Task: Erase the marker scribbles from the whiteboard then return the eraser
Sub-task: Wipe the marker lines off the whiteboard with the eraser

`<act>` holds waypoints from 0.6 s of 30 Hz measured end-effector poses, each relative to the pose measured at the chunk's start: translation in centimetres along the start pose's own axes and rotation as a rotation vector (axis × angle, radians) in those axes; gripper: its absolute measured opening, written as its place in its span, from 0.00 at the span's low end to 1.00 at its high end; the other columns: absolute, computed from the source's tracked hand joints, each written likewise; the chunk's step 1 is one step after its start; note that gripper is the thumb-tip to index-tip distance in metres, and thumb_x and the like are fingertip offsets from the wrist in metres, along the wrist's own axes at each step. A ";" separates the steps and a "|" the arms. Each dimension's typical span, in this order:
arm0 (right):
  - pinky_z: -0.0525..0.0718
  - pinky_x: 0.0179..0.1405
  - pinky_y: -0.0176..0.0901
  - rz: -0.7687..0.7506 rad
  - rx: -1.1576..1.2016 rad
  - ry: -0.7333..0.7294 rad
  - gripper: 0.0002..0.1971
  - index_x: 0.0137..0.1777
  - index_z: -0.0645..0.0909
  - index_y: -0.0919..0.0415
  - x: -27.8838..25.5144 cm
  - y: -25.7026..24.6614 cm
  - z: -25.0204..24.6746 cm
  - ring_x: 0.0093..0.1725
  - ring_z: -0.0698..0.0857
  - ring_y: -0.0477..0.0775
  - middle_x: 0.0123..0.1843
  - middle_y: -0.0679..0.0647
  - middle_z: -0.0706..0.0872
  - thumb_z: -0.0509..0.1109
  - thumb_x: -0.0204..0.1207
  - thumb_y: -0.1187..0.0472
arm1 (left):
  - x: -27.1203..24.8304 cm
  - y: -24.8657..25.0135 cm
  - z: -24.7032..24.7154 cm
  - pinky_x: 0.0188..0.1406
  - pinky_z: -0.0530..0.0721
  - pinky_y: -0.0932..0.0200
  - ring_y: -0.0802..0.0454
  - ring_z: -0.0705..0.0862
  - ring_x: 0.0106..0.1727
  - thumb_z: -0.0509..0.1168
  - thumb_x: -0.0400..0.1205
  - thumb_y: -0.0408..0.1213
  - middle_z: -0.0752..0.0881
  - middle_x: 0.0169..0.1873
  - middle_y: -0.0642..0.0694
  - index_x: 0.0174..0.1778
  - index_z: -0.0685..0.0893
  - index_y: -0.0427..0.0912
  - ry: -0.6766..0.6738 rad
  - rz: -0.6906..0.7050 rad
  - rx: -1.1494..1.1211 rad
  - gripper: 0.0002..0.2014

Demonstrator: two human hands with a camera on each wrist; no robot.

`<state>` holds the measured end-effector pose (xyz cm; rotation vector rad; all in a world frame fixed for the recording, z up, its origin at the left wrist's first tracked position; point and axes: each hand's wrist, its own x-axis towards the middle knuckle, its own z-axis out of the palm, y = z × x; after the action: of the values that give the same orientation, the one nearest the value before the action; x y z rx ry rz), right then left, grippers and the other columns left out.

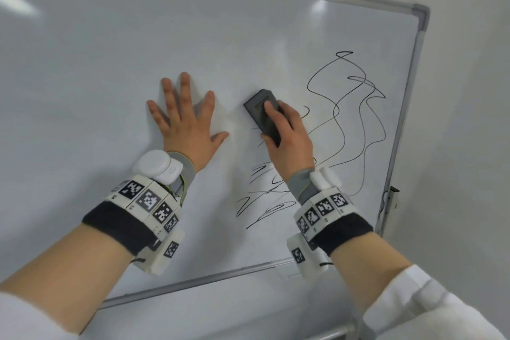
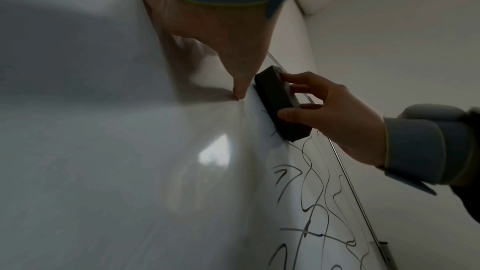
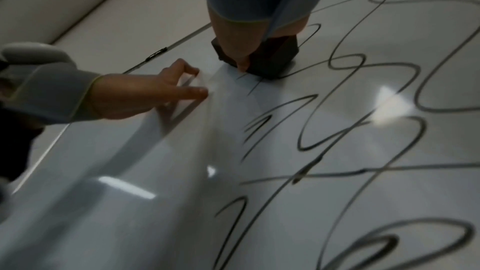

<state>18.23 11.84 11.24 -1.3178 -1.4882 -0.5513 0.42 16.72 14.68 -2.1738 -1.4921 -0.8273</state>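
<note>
Black scribbles (image 1: 345, 119) right of eraser (image 1: 263, 116) gripped by right hand (image 1: 289, 141); left hand (image 1: 187, 121) flat on whiteboard (image 1: 110, 63).

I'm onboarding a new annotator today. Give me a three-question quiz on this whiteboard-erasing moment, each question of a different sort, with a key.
1. True or false: the left hand lies flat, fingers spread, on the whiteboard.
2. Which of the hands grips the eraser? A) left B) right C) both
3. Fill in: most of the remaining marker scribbles lie to the ____ of the eraser and below it.

Key: 1 true. 2 B, the right hand holds it against the board. 3 right.
</note>
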 end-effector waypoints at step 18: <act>0.77 0.58 0.47 0.000 0.038 -0.042 0.30 0.70 0.76 0.57 -2.2 -0.1 0.6 0.64 0.78 0.64 0.70 0.63 0.76 0.75 0.66 0.72 | -0.2 0.3 0.7 0.70 0.38 0.22 0.28 0.33 0.78 0.57 0.79 0.59 0.34 0.80 0.35 0.80 0.50 0.51 0.001 -0.018 -0.004 0.37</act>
<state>17.63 11.36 9.11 -1.3065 -1.5260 -0.4959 0.82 16.90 14.00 -2.1655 -1.5130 -0.8386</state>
